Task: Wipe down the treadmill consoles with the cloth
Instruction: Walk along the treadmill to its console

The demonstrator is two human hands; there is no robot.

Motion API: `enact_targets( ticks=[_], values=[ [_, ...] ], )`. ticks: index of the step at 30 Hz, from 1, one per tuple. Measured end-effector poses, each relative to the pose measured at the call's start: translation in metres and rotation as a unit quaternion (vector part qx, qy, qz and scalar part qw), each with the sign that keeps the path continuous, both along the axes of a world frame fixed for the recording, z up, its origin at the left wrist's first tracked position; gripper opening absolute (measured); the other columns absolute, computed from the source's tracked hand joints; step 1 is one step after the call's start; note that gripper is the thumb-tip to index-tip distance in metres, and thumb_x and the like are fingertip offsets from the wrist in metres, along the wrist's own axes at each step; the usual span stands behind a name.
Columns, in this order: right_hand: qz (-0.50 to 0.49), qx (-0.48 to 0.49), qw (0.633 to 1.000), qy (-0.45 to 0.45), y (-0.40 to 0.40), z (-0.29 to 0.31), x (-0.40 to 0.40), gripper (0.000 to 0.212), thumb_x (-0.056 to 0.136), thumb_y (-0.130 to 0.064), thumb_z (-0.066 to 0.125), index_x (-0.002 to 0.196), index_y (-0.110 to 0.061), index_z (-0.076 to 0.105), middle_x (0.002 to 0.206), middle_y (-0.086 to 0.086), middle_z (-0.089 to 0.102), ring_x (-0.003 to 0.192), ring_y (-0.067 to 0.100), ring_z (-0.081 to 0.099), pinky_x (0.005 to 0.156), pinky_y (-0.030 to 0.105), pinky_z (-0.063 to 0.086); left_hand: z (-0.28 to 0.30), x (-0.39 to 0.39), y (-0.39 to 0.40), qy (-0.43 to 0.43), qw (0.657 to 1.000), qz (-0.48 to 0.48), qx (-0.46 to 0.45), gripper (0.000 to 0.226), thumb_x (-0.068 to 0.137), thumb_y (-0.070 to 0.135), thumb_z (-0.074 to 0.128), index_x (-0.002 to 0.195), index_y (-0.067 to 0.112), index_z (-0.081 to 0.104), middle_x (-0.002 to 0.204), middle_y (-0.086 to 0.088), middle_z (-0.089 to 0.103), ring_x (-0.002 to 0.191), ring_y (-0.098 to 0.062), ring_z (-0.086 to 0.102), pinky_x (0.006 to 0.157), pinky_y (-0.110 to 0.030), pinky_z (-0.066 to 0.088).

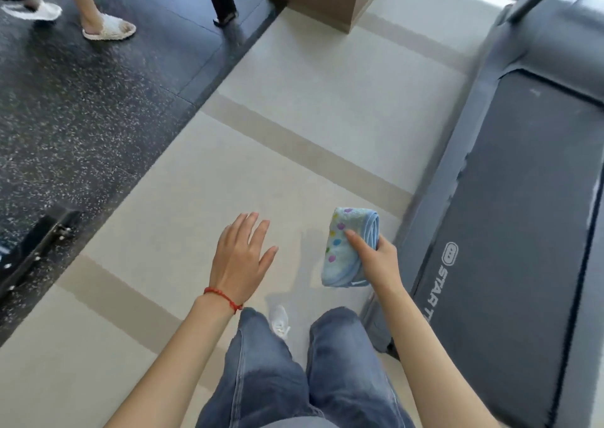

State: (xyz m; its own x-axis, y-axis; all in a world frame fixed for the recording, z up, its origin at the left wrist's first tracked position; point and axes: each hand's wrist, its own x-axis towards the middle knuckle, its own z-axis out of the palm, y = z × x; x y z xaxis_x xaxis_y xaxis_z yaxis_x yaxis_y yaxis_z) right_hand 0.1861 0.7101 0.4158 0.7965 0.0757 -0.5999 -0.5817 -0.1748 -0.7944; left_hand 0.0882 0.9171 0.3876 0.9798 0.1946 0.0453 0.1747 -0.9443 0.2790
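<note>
Your cloth sits folded in your right hand, thumb pinching it vs curled fingers, just left of the treadmill deck. Your left hand hangs spread w/ fingers straight, holding nothing, apart from the cloth. Cloth is soft blue terry w/ coloured dots; treadmill belt is flat, dark, matte.

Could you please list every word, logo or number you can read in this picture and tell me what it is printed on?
"STAR T": white letters on the dark grey side rail of the treadmill, cut off by the right forearm, so the rest is hidden.
A small white oval logo sits just before those letters; its inside is too small to read.
The folded light blue dotted cloth in the right hand bears no readable text.
</note>
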Motion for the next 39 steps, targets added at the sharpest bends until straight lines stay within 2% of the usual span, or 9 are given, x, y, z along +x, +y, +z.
enact_targets(
  ticks=[7,14,24,27,31,35,37,39],
  values=[
    [-0.093,0.018,0.995,-0.034,-0.017,0.012,0.085,0.006,0.082,-0.023,0.068,0.085,-0.024,0.063,0.083,-0.006,0.068,0.075,0.006,0.065,0.055,0.011,0.053,0.002,0.122,-0.001,-0.028,0.996,-0.088,0.001,0.065,0.100,0.047,0.017,0.119,0.002,0.059,0.124,-0.021,0.057,0.116,-0.036,0.048,0.091,-0.046,0.045],
    [-0.130,0.018,0.989,-0.064,-0.038,0.028,0.201,0.008,0.081,-0.026,0.069,0.086,-0.022,0.064,0.087,-0.002,0.069,0.081,0.012,0.067,0.069,0.024,0.054,0.021,0.259,-0.020,-0.038,0.992,-0.124,0.006,0.069,0.099,0.050,0.013,0.121,0.004,0.059,0.127,-0.019,0.056,0.118,-0.036,0.048,0.090,-0.046,0.045],
    [-0.156,0.029,0.980,-0.120,-0.048,0.076,0.369,0.007,0.081,-0.025,0.070,0.084,-0.022,0.063,0.086,-0.002,0.069,0.080,0.014,0.067,0.066,0.023,0.055,0.068,0.446,-0.036,-0.075,0.980,-0.183,0.006,0.071,0.098,0.052,0.013,0.119,0.002,0.060,0.122,-0.021,0.059,0.112,-0.039,0.055,0.087,-0.053,0.047],
    [-0.173,0.030,0.974,-0.142,-0.045,0.083,0.431,0.010,0.081,-0.025,0.069,0.087,-0.020,0.064,0.087,-0.001,0.069,0.080,0.013,0.067,0.063,0.021,0.055,0.075,0.519,-0.032,-0.092,0.974,-0.204,0.009,0.063,0.097,0.049,0.022,0.121,0.004,0.059,0.124,-0.019,0.058,0.114,-0.038,0.055,0.087,-0.052,0.047],
    [-0.211,0.024,0.963,-0.168,-0.042,0.095,0.515,0.021,0.081,-0.026,0.070,0.096,-0.013,0.064,0.093,0.004,0.070,0.085,0.017,0.068,0.068,0.025,0.056,0.090,0.622,-0.028,-0.112,0.967,-0.230,0.009,0.056,0.089,0.043,0.035,0.123,0.003,0.058,0.126,-0.020,0.057,0.116,-0.039,0.053,0.088,-0.053,0.046],
    [-0.249,0.015,0.949,-0.193,-0.042,0.116,0.590,0.017,0.081,-0.025,0.069,0.091,-0.013,0.064,0.085,0.000,0.068,0.078,0.013,0.065,0.056,0.013,0.051,0.112,0.715,-0.028,-0.144,0.952,-0.269,-0.003,0.058,0.093,0.046,0.032,0.122,0.002,0.057,0.125,-0.020,0.057,0.116,-0.039,0.052,0.090,-0.053,0.045],
    [-0.262,0.010,0.943,-0.204,-0.044,0.129,0.625,0.012,0.080,-0.026,0.070,0.087,-0.017,0.064,0.085,-0.001,0.068,0.080,0.014,0.065,0.061,0.018,0.052,0.124,0.758,-0.033,-0.167,0.943,-0.289,-0.001,0.060,0.095,0.048,0.030,0.122,0.001,0.057,0.124,-0.021,0.056,0.116,-0.040,0.052,0.091,-0.053,0.044],
    [-0.273,0.007,0.937,-0.219,-0.050,0.142,0.657,0.010,0.080,-0.026,0.070,0.085,-0.020,0.064,0.088,0.001,0.069,0.083,0.016,0.066,0.070,0.026,0.054,0.138,0.799,-0.042,-0.182,0.936,-0.301,-0.003,0.057,0.091,0.043,0.035,0.121,0.000,0.057,0.124,-0.023,0.057,0.114,-0.041,0.053,0.091,-0.054,0.044]
  ],
)
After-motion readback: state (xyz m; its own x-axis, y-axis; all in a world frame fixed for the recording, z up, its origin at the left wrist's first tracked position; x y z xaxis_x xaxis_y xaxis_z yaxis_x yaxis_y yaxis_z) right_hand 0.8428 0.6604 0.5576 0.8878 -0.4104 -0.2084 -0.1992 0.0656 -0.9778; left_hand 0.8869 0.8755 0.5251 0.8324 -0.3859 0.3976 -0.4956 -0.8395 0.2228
